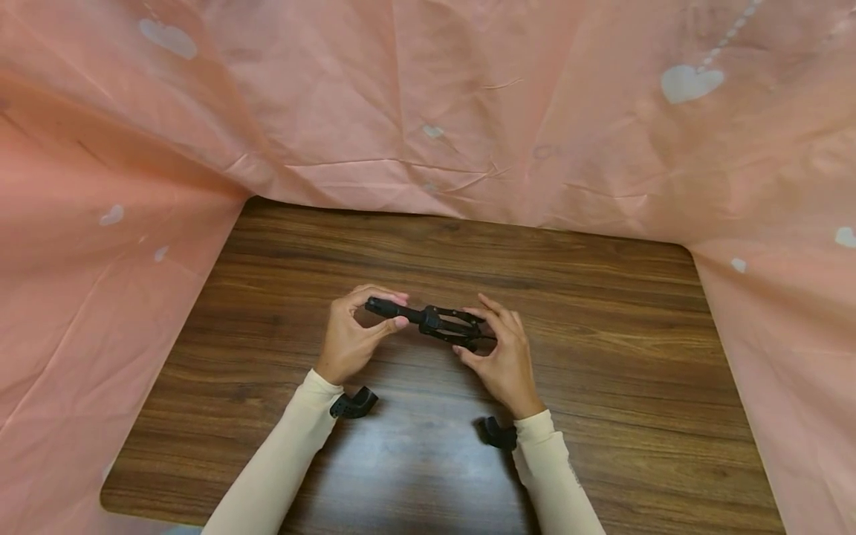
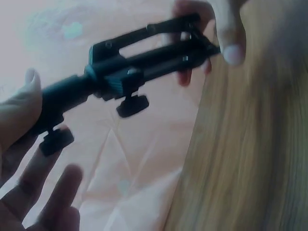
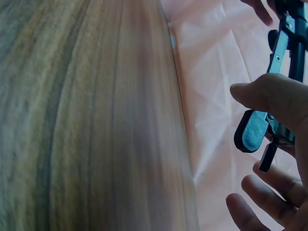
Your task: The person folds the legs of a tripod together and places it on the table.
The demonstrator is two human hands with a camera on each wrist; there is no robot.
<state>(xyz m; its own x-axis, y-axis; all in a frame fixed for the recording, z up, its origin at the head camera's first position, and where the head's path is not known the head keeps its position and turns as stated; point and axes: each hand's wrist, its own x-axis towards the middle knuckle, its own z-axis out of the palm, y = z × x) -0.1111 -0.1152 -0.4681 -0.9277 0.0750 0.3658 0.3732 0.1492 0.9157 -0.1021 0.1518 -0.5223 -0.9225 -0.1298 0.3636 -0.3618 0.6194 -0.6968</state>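
From the head view, the left hand (image 1: pixel 348 338) pinches the handle of a black folding tripod (image 1: pixel 428 323) held level above the wooden table (image 1: pixel 602 312). The right hand (image 1: pixel 503 358), at 3 o'clock, grips its legs, steadying them.

On the left wrist, a clamp knob (image 2: pixel 132 105) hangs underneath.

On the right wrist, a rubber foot (image 3: pixel 251 131) shows beside the thumb.

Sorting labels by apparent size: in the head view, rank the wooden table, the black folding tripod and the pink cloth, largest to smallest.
1. Pink cloth, fills most of the frame.
2. Wooden table.
3. Black folding tripod, held between left hand and right hand.
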